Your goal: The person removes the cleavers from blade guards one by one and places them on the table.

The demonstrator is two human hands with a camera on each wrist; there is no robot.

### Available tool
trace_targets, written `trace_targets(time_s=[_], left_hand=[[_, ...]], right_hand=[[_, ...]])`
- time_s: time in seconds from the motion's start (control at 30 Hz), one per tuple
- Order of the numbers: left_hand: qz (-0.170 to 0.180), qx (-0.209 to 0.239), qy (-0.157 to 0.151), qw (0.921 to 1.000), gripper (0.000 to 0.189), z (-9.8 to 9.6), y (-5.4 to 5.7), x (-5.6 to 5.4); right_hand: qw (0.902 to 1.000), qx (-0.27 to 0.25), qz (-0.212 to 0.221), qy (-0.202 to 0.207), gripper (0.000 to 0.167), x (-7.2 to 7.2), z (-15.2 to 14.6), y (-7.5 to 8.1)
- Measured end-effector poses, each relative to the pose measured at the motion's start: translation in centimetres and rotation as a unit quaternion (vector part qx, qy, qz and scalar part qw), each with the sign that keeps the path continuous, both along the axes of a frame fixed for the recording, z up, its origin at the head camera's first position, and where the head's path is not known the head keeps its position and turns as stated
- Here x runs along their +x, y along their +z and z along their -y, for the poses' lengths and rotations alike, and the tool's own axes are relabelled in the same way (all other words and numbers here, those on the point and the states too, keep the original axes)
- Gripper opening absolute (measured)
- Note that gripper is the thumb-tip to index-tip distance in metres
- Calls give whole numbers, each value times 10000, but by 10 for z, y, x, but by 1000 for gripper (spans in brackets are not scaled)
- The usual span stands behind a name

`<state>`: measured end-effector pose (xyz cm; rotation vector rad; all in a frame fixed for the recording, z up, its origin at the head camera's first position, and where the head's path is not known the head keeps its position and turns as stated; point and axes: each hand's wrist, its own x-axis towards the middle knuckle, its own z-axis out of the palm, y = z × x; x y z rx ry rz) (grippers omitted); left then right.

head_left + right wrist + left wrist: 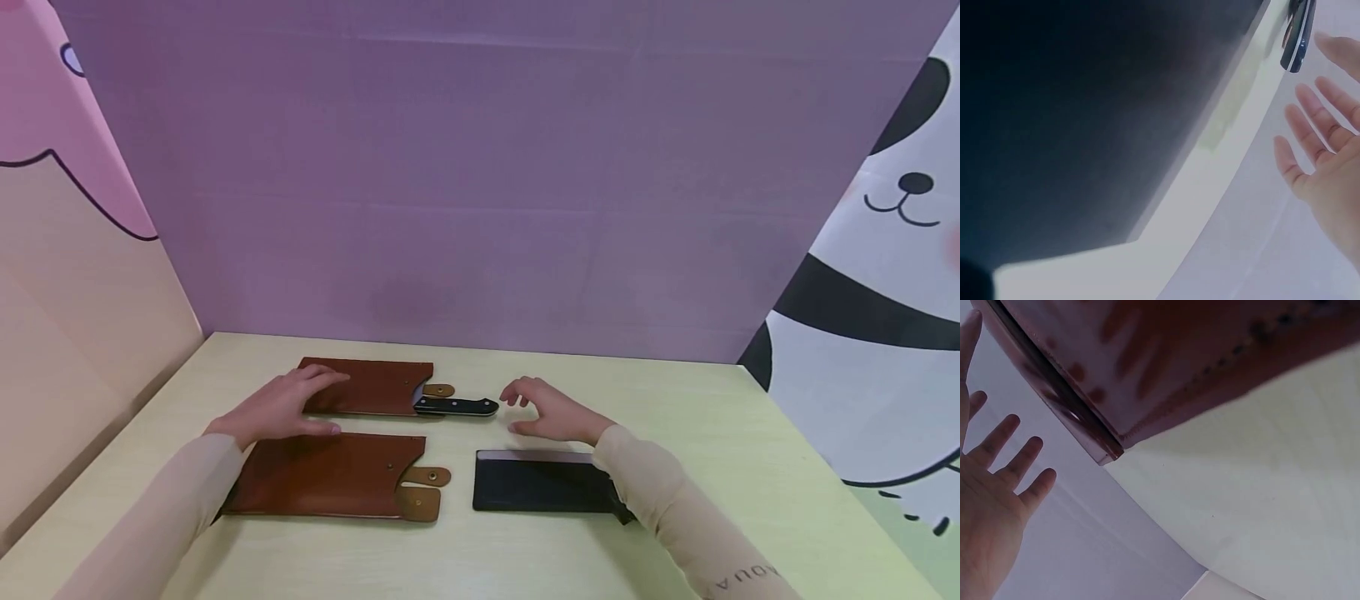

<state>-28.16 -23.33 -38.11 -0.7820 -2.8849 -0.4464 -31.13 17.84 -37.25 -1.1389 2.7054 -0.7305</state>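
Observation:
A knife lies at the back of the table with its black riveted handle (457,407) sticking out of a brown leather sheath (367,387). My left hand (281,406) hovers at the sheath's left end, fingers spread in the left wrist view; whether it touches the leather I cannot tell. Just right of the handle's end is my right hand (553,412), fingers loosely bent and holding nothing. Closer to me lies a second brown leather sheath (330,477) with snap straps. A flat dark rectangular piece (540,485) with a pale far edge lies below my right hand, its right end partly behind the sleeve.
The pale wooden table (510,558) meets a purple cloth wall (480,167) at the back. A panda print (885,383) covers the right side, and a pink and cream panel (75,275) stands on the left.

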Motion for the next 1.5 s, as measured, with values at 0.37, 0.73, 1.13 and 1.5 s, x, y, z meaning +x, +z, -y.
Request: trace_targets(time_s=[0.37, 0.73, 1.13, 1.5], left_hand=[[35, -60, 102, 9999, 76, -1, 9, -9], [326, 14, 303, 9990, 79, -6, 13, -20], [502, 92, 461, 9976, 88, -7, 7, -28], [801, 118, 528, 9953, 97, -6, -4, -35]], right_hand=[[9998, 96, -189, 13, 38, -11, 12, 8], [9999, 68, 38, -66, 39, -20, 30, 11], [9998, 143, 143, 50, 46, -32, 48, 1], [9988, 373, 118, 304, 42, -33, 57, -6]])
